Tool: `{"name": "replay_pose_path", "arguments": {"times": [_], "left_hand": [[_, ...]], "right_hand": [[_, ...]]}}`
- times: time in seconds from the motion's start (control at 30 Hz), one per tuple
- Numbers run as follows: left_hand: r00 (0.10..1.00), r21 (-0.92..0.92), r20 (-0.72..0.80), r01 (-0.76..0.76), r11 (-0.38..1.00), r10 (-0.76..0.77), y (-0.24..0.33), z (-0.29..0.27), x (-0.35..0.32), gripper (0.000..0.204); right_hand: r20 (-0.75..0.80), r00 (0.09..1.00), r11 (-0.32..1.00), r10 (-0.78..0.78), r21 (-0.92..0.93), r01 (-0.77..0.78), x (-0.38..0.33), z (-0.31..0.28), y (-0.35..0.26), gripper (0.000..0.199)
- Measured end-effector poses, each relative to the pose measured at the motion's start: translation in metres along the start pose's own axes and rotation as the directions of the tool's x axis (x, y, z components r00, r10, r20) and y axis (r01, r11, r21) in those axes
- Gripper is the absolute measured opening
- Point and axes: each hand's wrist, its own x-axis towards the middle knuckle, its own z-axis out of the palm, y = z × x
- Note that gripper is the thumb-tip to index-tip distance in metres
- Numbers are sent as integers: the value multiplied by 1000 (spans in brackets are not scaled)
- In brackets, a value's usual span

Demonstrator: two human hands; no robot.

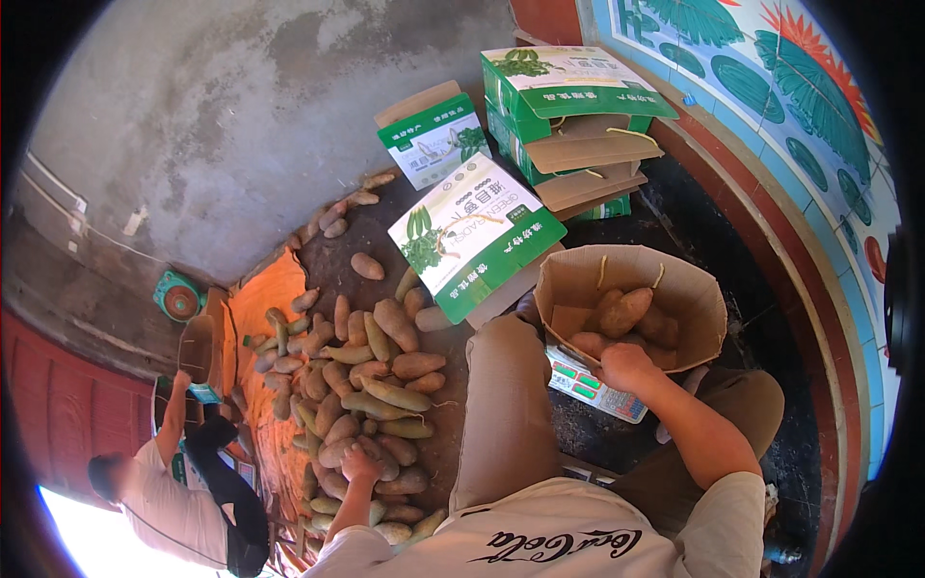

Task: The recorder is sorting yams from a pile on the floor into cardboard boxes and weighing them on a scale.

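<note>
On the floor to the left lies a heap of brown and greenish root vegetables [392, 323], dusty with soil. My left hand [361, 465] reaches into its near part, fingers curled over one of the root vegetables [383, 464]. My right hand [624, 366] is at the near edge of an open cardboard box [568, 279], against the root vegetables [627, 310] inside. Its fingertips are partly hidden, so whether it grips one cannot be made out. The box stands on a white scale [595, 388] with green displays, between my legs.
Printed green-and-white cartons [477, 236] lie ahead, with more stacked cartons [568, 82] behind. An orange sheet [255, 337] lies left of the heap. Farther left, another person [178, 491] reaches to an open box [199, 347] near a teal round-faced scale [178, 297]. A tiled wall [771, 125] curves along the right.
</note>
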Motion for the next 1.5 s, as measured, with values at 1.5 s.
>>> {"name": "replay_pose_path", "arguments": {"times": [1.5], "left_hand": [[528, -853, -522, -311, -420, 669, 232, -230, -158, 66]], "right_hand": [[-149, 971, -438, 189, 872, 219, -39, -87, -21, 60]]}}
